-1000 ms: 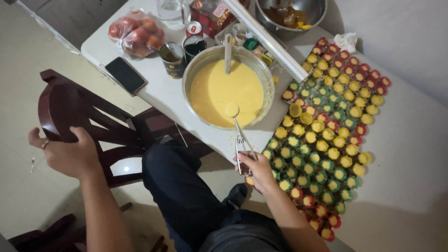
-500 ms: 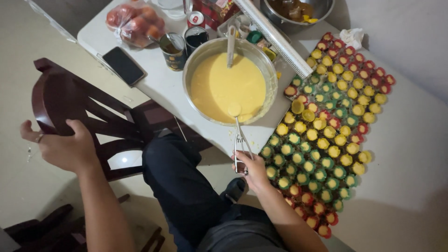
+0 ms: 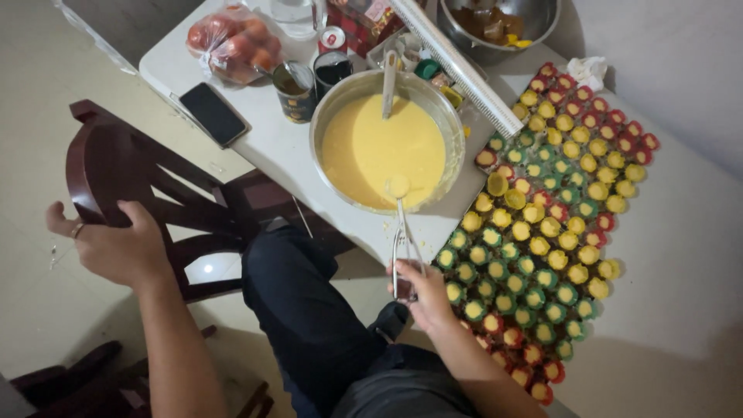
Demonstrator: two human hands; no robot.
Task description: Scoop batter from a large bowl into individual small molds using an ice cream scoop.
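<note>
My right hand (image 3: 422, 292) grips the handles of a metal scoop (image 3: 401, 224) whose round head, full of yellow batter, rests over the near side of a big metal bowl (image 3: 325, 116) of yellow batter. A second spoon (image 3: 389, 81) stands in the bowl's far side. My left hand (image 3: 116, 244) rests on the top rail of a dark wooden chair (image 3: 104, 166) at the left. To the right, many small paper cups (image 3: 557, 209) in red, yellow and green, filled with batter, lie packed together on the white table (image 3: 665, 271).
On the table's far end lie a black phone (image 3: 213, 114), a bag of tomatoes (image 3: 232, 42), two tins (image 3: 294, 91), a long foil roll (image 3: 457, 66) and another steel bowl (image 3: 495, 23). My dark-trousered leg (image 3: 302, 310) is below the table edge.
My left hand moved onto the chair's top rail and took hold. The view drew closer; the scoop stays at the bowl's near edge in my right hand.
</note>
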